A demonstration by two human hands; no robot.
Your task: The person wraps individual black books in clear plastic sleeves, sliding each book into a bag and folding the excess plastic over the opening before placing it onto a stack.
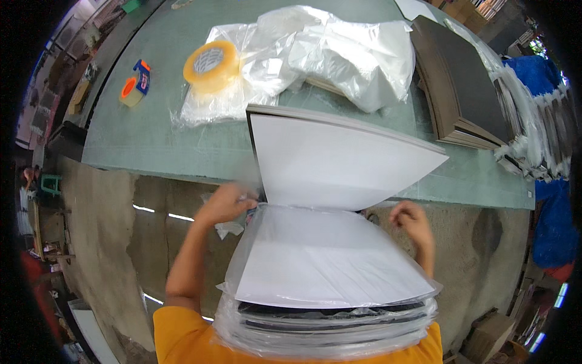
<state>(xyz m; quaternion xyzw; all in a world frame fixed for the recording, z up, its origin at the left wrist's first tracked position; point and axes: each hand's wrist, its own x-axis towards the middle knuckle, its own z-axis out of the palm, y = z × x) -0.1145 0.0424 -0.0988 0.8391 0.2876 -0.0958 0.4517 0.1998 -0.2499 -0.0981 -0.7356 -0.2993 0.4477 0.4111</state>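
A pile of flat, white-faced boards in clear plastic bags (315, 261) lies against my front. Beyond it, a thin stack of white-faced boards (339, 159) stands tilted up over the table's near edge. My left hand (223, 205) is at the left side where the two meet, fingers pinched together at the corner by the plastic. What lies between those fingers is too blurred to make out. On the other side, my right hand (412, 221) hangs just off the pile, its fingers curled in and slightly smeared by motion. Nothing shows in it.
On the green table (151, 145) lie a roll of clear tape (211, 65), a blue-and-orange tape dispenser (136, 84) and loose clear plastic bags (357, 57). A stack of dark boards (464, 85) stands at the right, with bagged boards (536, 121) beside it.
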